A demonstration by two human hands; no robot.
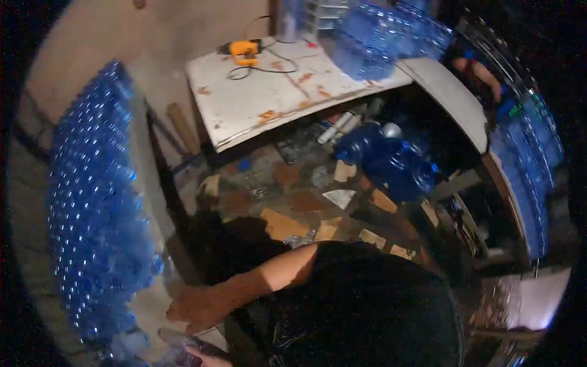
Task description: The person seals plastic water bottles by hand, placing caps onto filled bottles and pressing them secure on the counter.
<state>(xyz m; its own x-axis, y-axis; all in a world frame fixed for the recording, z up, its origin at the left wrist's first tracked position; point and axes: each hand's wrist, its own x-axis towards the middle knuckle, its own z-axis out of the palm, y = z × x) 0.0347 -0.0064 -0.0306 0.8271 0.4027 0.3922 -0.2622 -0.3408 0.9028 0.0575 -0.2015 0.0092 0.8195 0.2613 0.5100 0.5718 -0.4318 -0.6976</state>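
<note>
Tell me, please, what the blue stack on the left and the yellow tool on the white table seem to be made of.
The blue stack: probably glossy, translucent plastic, from its rows of bright glints.
The yellow tool: perhaps hard plastic, given its even colour; finish too blurred to tell.

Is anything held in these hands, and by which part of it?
It cannot be told: the right hand and the left hand are close together near a blurred, narrow object, but blur and the frame's edge hide any grip.
</note>
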